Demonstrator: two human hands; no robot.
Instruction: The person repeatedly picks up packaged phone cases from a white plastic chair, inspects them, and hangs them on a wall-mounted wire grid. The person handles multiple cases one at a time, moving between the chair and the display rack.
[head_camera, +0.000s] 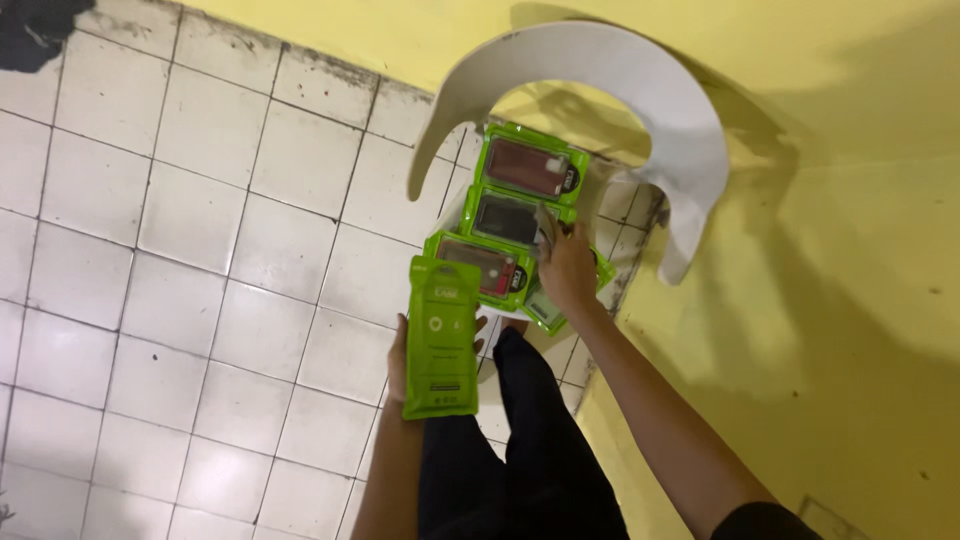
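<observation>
Green phone-case package (441, 338) upright in left hand (400, 358), plain back toward camera, fingers wrapped round its edges, held clear of floor. Right hand (567, 270) reaches down onto row of green packages (505, 222) lying face-up, overlapping on white tiled floor (200, 230); fingers curled on one pack's edge, grip itself hidden. White curved panel (640, 90) arches over row, against yellow wall (850, 250). Dark trouser legs (530, 450) below.

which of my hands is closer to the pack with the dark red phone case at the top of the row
Right. Your right hand rests on the packs just below the dark red case pack. Your left hand is farther down, holding a green pouch over the floor tiles.
</observation>
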